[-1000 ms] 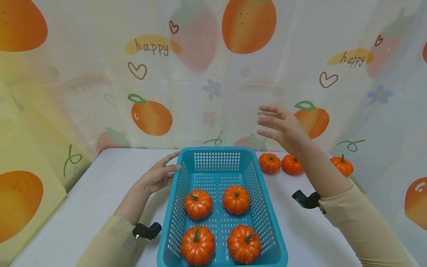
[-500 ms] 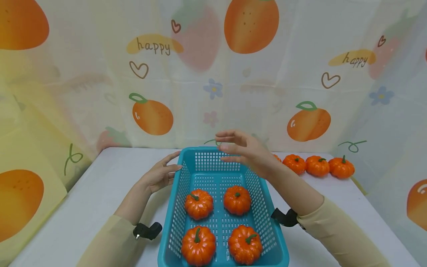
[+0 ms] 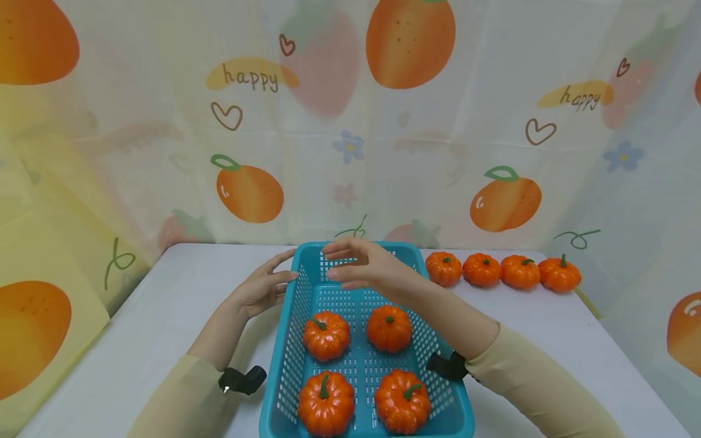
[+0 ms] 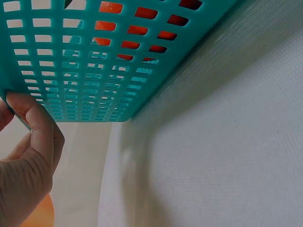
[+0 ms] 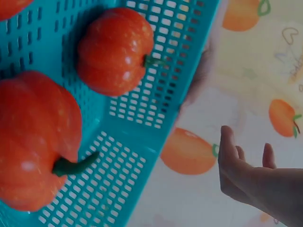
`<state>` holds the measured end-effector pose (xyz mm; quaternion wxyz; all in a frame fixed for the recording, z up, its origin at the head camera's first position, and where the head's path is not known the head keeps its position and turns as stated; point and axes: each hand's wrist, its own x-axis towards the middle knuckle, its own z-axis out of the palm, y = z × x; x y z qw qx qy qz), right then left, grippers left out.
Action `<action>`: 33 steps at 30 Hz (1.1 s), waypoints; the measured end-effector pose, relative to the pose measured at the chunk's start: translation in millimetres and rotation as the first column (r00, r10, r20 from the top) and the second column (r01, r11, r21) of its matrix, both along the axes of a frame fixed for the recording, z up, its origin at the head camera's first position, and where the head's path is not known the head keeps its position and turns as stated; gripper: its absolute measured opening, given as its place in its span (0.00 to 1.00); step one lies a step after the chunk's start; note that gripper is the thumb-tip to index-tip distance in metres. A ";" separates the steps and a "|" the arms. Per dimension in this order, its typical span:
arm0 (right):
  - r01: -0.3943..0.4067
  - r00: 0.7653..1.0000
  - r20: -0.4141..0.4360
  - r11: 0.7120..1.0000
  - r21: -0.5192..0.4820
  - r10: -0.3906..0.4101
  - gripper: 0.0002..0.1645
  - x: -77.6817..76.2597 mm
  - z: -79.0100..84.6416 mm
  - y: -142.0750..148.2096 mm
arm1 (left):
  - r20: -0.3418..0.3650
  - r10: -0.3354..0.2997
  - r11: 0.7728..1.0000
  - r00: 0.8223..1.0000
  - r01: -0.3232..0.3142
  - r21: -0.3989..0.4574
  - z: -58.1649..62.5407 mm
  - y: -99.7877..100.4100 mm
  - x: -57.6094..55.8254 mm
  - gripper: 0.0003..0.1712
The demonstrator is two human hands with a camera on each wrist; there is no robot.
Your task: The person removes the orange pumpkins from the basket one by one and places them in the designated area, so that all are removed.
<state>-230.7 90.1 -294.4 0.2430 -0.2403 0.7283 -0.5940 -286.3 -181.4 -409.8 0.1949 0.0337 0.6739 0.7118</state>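
Observation:
A teal plastic basket (image 3: 358, 292) with slotted walls stands in the middle of the table. Inside it sit several small orange pumpkins with green stems, among them a far-right pumpkin (image 3: 389, 328) and a near-left pumpkin (image 3: 326, 403). My left hand (image 3: 266, 289) holds the basket's left rim near the far corner; the left wrist view shows its fingers (image 4: 40, 123) bent at that rim. Over the far end of the basket hovers my right hand (image 3: 375, 267), fingers spread and slightly bent, with nothing in them. It hides part of the far wall.
Beyond the basket's right side, a row of several more pumpkins (image 3: 482, 270) lies on the white table (image 3: 526, 340). A fruit-printed curtain (image 3: 312, 182) hangs right behind the table. Each wrist wears a black camera mount (image 3: 243, 380).
My right hand has moved left and down, from above the pumpkin row to over the basket's far end. The left hand stays at the rim, and the pumpkins have not moved.

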 end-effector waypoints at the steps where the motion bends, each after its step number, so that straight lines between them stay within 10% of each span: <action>1: -0.004 1.000 0.002 1.000 0.019 0.004 0.31 -0.7 -2.8 -2.7 | -0.001 -0.003 1.000 1.000 0.003 0.002 0.0 0.1 0.1 0.43; 33: -0.110 0.987 0.154 0.921 0.374 0.055 0.39 -24.8 -66.2 -25.2 | -0.004 -0.019 1.000 1.000 0.019 0.004 -1.6 -0.6 0.6 0.44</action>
